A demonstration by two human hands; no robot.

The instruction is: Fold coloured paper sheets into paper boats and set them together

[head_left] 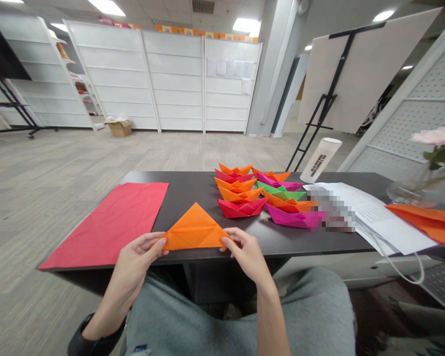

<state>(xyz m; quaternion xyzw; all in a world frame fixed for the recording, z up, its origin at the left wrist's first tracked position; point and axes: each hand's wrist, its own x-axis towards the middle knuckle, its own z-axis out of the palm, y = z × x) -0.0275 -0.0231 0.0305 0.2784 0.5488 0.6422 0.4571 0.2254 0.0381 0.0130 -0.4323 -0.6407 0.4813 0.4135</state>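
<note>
An orange sheet of paper folded into a triangle (196, 230) is held up at the table's front edge, its peak pointing away from me. My left hand (143, 249) pinches its left corner between thumb and fingers. The right corner is gripped the same way by my right hand (243, 249). Crease lines run across the triangle's lower band. Just beyond my right hand stand several folded paper boats in two rows, among them a red boat (242, 207), a green boat (281, 191) and a magenta boat (294, 217).
Red paper (111, 217) lies flat on the left of the dark table (185, 185). At the right are white printed sheets (385, 217), a white cable (419, 277), orange paper (430, 225) and a glass vase (408, 190). A white cylindrical container (321, 160) stands at the back.
</note>
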